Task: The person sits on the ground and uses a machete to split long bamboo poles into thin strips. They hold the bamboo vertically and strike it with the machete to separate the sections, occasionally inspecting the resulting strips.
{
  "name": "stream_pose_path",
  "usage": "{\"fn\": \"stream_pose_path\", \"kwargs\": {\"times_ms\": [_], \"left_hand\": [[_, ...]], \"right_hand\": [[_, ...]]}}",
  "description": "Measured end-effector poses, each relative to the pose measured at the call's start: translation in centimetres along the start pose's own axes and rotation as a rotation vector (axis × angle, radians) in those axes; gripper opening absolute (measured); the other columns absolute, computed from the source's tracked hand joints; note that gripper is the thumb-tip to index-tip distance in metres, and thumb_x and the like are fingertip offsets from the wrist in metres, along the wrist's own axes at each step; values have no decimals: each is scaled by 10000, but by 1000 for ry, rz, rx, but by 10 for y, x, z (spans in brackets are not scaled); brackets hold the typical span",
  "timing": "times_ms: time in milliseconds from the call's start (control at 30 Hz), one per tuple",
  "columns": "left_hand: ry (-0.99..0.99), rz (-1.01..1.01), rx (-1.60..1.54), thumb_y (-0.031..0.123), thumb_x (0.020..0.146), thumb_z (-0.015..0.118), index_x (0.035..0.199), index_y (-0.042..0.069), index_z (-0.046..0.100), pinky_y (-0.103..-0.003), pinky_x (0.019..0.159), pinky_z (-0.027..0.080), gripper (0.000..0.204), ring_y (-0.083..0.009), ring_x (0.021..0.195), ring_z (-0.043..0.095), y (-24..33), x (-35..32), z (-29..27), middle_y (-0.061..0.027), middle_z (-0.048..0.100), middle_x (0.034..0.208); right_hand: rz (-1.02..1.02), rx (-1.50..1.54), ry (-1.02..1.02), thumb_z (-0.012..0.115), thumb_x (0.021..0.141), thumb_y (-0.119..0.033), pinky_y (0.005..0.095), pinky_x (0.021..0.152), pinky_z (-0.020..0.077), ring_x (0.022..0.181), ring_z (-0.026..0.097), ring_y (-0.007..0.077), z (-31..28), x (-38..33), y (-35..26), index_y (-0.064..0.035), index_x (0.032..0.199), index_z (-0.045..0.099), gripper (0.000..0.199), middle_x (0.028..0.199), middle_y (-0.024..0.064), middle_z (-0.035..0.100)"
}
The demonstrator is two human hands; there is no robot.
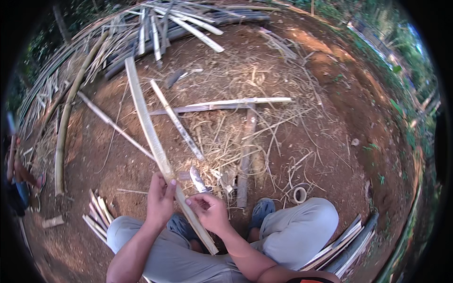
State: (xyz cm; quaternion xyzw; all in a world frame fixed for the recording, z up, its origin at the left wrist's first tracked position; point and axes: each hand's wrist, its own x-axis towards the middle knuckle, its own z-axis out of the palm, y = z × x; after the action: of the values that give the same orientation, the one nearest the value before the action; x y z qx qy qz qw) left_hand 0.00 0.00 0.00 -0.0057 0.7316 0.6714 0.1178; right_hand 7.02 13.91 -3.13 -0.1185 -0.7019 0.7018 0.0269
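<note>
A long split bamboo strip slants across in front of me, its far end up and left, its near end between my knees. My left hand is closed round it, thumb lying along the strip. Lower down, my right hand has its fingers curled and its thumb tip against the strip's right edge. On the ground just beyond the right hand lies what looks like a knife blade; its handle end is hard to make out.
Bamboo shavings litter the brown soil ahead. Another bamboo piece and a pale split length lie there. A large bamboo pile is at the back. A bamboo ring sits by my right knee, split strips beside it. A person is at far left.
</note>
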Motion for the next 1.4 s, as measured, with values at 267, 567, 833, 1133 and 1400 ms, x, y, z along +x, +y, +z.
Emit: {"fn": "stream_pose_path", "kwargs": {"times_ms": [267,567,833,1133,1400], "left_hand": [[127,31,131,122,1037,476,1186,5,440,-263,709,448,193,-82,804,513,-9,-20,-19,-58,576,930],[88,-25,322,107,1034,472,1164,0,482,-274,719,446,169,-91,797,514,-26,-1,-10,-54,571,879],[43,-98,363,117,1028,496,1148,4,518,-282,765,467,166,-101,863,545,-30,6,-10,-72,620,955],[47,-173,78,165,1013,545,1174,-7,567,-276,742,460,237,-105,817,548,-9,8,-21,-50,631,939],[-13,-209,156,226,1001,584,1202,5,594,-260,777,455,300,-91,882,552,-12,-1,-25,-38,639,991]], "right_hand": [[28,92,-198,626,954,-91,262,583,468,633,575,84,27,0,19,18,947,623,109,717,44,640],[-225,-317,-37,601,873,50,410,649,462,696,593,334,11,23,21,10,891,554,65,775,152,588],[-414,-451,20,590,806,142,416,673,468,765,585,337,-4,37,17,20,918,546,172,851,151,552],[60,-23,-415,627,969,-168,324,719,523,828,652,176,5,5,-11,36,1303,486,416,961,125,649],[392,622,-462,639,958,-108,254,661,548,798,682,128,36,-24,0,19,1203,511,304,905,74,671]]}}
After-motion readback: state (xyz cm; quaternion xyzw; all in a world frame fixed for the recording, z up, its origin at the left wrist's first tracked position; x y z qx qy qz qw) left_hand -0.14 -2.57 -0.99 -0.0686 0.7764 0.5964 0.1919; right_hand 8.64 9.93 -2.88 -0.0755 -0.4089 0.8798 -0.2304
